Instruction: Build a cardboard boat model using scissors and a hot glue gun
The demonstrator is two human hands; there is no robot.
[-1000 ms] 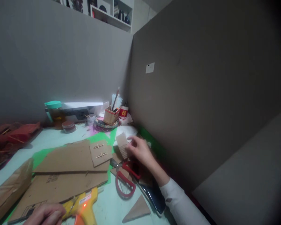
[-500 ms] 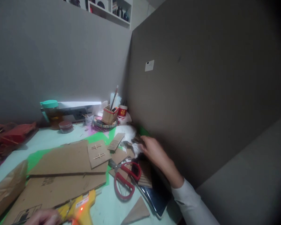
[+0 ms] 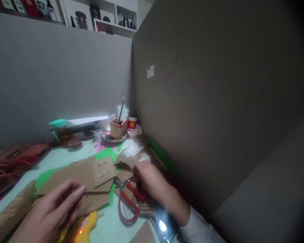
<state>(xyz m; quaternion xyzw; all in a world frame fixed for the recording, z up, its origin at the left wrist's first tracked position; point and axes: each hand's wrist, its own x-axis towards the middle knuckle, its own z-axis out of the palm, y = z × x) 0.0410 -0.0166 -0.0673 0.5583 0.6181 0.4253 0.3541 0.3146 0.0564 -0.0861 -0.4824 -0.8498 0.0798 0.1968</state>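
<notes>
My left hand [image 3: 53,206] hovers above the cardboard sheets [image 3: 76,173] and the yellow glue gun [image 3: 87,227], whose red light is lit. Its fingers are loosely bent, the thumb apart, with nothing visible between them. My right hand [image 3: 153,180] reaches into a pile of scraps, fingertips pressed together beside a cardboard scrap [image 3: 125,160]. What they pinch, if anything, is hidden. Just in front of that hand lie red-handled scissors [image 3: 128,206], blades partly over cardboard. A small cardboard square [image 3: 103,172] bearing two stick crosses lies on the larger sheets.
A dark glossy device [image 3: 164,224] lies under my right forearm, reflecting light. Behind stand a pencil box [image 3: 118,129] in a basket, a red-and-white cup [image 3: 132,123] and a green-lidded jar [image 3: 62,133]. Grey partitions [image 3: 205,101] enclose the table. Crumpled white paper [image 3: 131,148] lies among the scraps.
My left hand has risen from beside the glue gun to above the cardboard. My right hand has come nearer, towards the scissors. The scraps have shifted, and the view has turned slightly right.
</notes>
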